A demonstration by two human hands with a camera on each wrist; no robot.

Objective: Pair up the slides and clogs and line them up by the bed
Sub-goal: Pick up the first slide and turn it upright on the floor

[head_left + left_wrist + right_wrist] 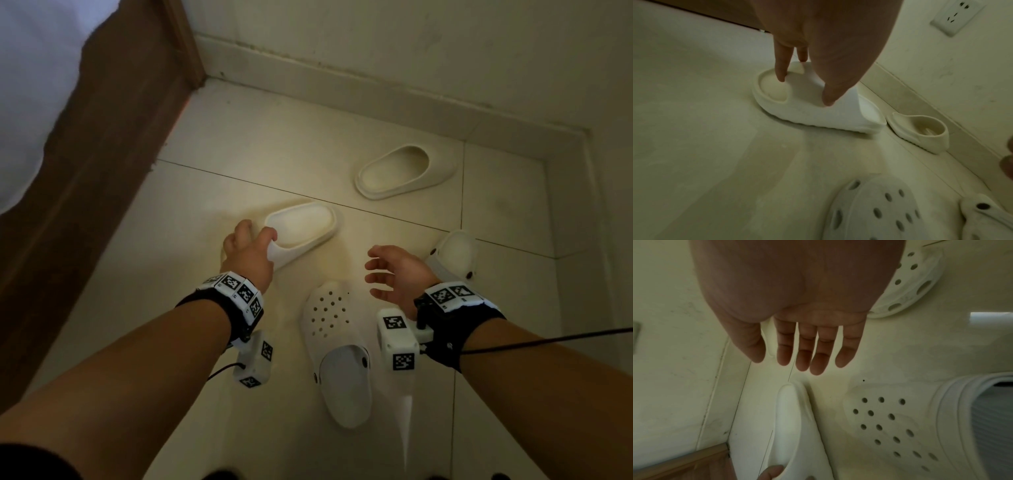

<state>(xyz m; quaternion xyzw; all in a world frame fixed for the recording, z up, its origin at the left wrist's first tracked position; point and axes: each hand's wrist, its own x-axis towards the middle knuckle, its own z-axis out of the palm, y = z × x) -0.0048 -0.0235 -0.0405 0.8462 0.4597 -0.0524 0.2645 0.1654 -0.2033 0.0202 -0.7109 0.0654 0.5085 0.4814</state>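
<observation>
L hand point(247, 251) pinching, R hand point(394, 274) spread, hovering.

The right hand point(399, 274) hides much of the far clog point(454, 255); the left hand point(248, 255) covers the near slide's point(301, 229) strap end.

No words, numbers or brand names can be read anywhere. Only black-and-white square code patterns are seen on the wrist bands point(239, 291), and they spell nothing.
</observation>
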